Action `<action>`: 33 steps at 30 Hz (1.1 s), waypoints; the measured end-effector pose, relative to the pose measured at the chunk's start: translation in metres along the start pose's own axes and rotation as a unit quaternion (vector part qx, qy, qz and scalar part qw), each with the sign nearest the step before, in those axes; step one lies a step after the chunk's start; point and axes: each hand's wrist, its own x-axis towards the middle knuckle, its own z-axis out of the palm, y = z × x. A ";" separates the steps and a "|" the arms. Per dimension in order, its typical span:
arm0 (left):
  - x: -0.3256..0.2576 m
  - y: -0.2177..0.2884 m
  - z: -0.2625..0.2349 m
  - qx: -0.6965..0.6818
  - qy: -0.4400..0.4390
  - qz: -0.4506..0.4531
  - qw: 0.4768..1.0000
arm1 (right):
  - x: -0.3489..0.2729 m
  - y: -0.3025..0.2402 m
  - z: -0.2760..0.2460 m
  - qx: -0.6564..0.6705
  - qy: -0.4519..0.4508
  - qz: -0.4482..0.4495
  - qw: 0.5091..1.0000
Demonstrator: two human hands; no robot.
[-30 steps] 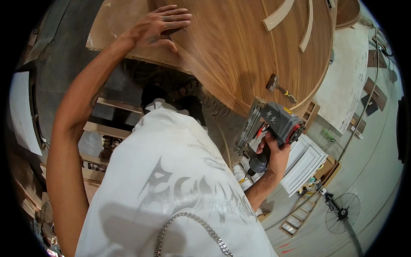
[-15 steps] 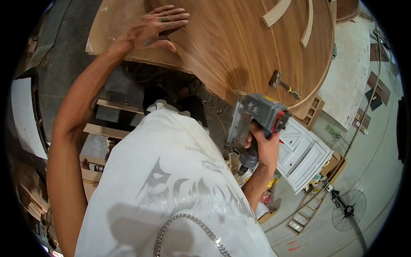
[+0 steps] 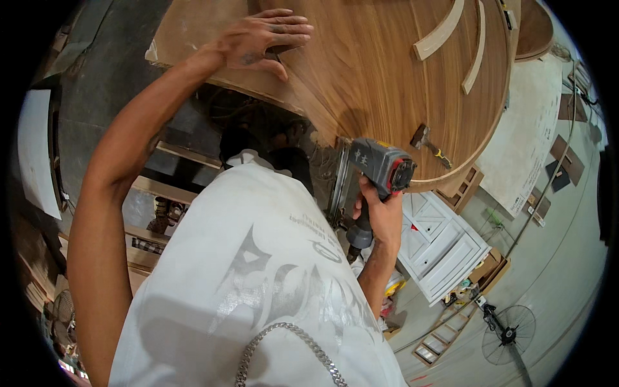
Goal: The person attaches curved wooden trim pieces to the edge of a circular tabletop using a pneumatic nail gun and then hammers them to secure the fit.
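Note:
My left hand [image 3: 265, 40] lies flat with spread fingers on a brown wood-grained panel [image 3: 367, 71], close to where a duller board [image 3: 193, 32] joins it. My right hand [image 3: 385, 219] is wrapped round the handle of a grey and black pneumatic nail gun [image 3: 380, 158]. The gun's nose is at the panel's near edge; whether it touches I cannot tell. To the right of the gun, a hammer [image 3: 429, 145] with a black and yellow handle rests on the panel. Two pale curved wooden strips [image 3: 442, 29] lie farther back on it.
White panelled doors [image 3: 442, 238] stand at the right, with a pedestal fan [image 3: 509, 335] and a small wooden ladder [image 3: 438, 338] beyond. A large pale sheet [image 3: 522, 129] is behind the panel's right side. Wooden slats [image 3: 164, 190] are at my left, under my arm.
The nail gun has moved slightly left, and its nose is now at the panel's edge. My left hand stays flat on the wood. The whole view has shifted a little.

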 end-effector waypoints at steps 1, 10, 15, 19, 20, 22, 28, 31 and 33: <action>0.001 0.001 -0.001 -0.002 0.002 -0.001 1.000 | 0.000 -0.001 0.000 0.004 -0.007 0.000 1.000; 0.001 0.002 -0.001 0.023 -0.027 -0.007 0.999 | 0.001 -0.006 0.001 0.015 -0.015 -0.008 1.000; -0.003 -0.001 0.002 0.011 -0.003 0.000 1.000 | 0.004 -0.009 -0.001 -0.011 -0.017 0.003 1.000; -0.001 -0.001 -0.003 -0.005 0.002 0.012 1.000 | 0.004 -0.012 0.000 -0.041 -0.014 0.011 0.999; -0.001 -0.002 -0.001 -0.005 0.005 0.014 1.000 | 0.004 -0.013 0.000 -0.047 -0.016 0.014 0.999; -0.001 -0.002 0.001 -0.007 0.011 0.017 1.000 | 0.003 -0.020 0.003 -0.061 -0.019 0.013 0.998; 0.001 -0.003 -0.001 -0.030 0.021 0.018 0.999 | 0.021 -0.064 0.022 -0.107 -0.085 -0.047 0.990; 0.002 -0.001 -0.001 -0.043 0.034 0.014 0.998 | 0.037 -0.090 0.046 -0.099 -0.118 -0.101 0.983; 0.002 0.000 -0.001 -0.048 0.033 0.007 0.998 | 0.047 -0.106 0.056 -0.122 -0.147 -0.113 0.975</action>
